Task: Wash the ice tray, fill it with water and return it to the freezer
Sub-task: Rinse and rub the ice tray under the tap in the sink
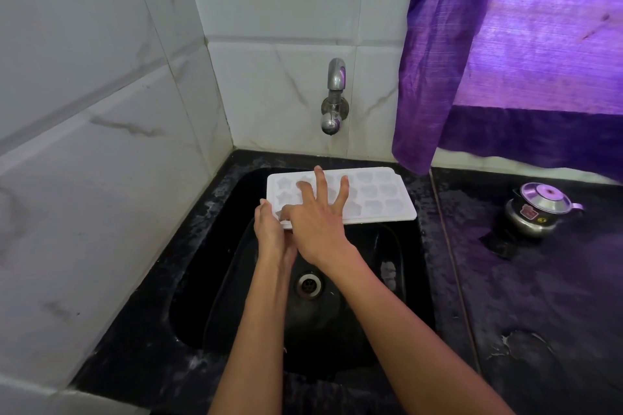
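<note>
A white ice tray (377,199) with star-shaped cells is held level over the far part of a black sink (215,280), below the wall tap (333,101). My left hand (269,232) grips the tray's near left corner from the side. My right hand (313,216) lies on top of the tray's left half, fingers spread and pressing into the cells. No water runs from the tap. Whether the cells hold anything is unclear.
A steel drain (308,285) sits at the sink's bottom, with a pale piece (387,274) near the right wall. A small metal kettle (536,209) stands on the dark counter (539,313) at right. A purple curtain (505,61) hangs behind it. White tiled walls close the left and back.
</note>
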### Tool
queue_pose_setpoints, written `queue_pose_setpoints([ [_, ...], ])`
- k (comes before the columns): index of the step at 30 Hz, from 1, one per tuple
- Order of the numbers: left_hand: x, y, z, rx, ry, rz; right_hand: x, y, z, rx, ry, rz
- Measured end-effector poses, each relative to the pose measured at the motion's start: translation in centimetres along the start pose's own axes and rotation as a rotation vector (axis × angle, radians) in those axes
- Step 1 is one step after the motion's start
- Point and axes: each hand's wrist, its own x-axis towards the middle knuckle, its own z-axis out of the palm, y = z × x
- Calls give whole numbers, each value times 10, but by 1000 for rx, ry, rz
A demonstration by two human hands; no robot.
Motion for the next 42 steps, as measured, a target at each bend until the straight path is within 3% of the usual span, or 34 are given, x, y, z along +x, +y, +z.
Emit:
queue_pose_setpoints([
  [13, 8, -6, -1, 16, 0, -8, 1, 4, 9, 16, -27, 27],
  [19, 7, -4, -1, -43, -10, -2, 3, 15, 6, 292, -54, 51],
  [21, 4, -2, 4, -48, -11, -2, 3, 25, -1, 458, 14, 118],
  [23, 3, -2, 4, -43, -15, -20, 2, 39, -4, 554, 182, 238],
  [26, 1, 0, 0, -37, -10, -37, 3, 69, 4, 509, 457, 502],
  [29, -5, -3, -3, -64, -5, -43, -5, 103, 16, 502, 484, 734],
  [32, -15, -9, -6, -68, 16, -44, -20, 130, 27, 739, 341, 928],
  [37, -30, -24, -8, -53, 25, -74, -42, 150, 30, 1602, 86, 1069],
  [42, -42, -43, -11, 7, 19, -107, -56, 161, 43, 1681, 135, 1085],
])
